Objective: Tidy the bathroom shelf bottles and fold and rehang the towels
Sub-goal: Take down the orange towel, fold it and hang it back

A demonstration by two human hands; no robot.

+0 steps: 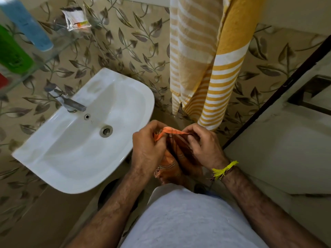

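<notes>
An orange towel (172,163) with dark stripes hangs bunched between my two hands, just right of the sink. My left hand (148,145) pinches its upper edge on the left, and my right hand (204,144) grips the same edge on the right. A yellow and white striped towel (213,56) hangs on the wall above my hands. On the glass shelf (44,56) at the upper left stand a blue bottle (26,24), a green bottle (12,52) and a red item (2,80) cut off by the frame edge. A white sachet (76,17) lies further along the shelf.
A white wash basin (59,154) with a metal tap (69,102) fills the left middle. Leaf-patterned tiles cover the wall. A dark-framed door or panel (268,111) runs along the right side, close to my right arm.
</notes>
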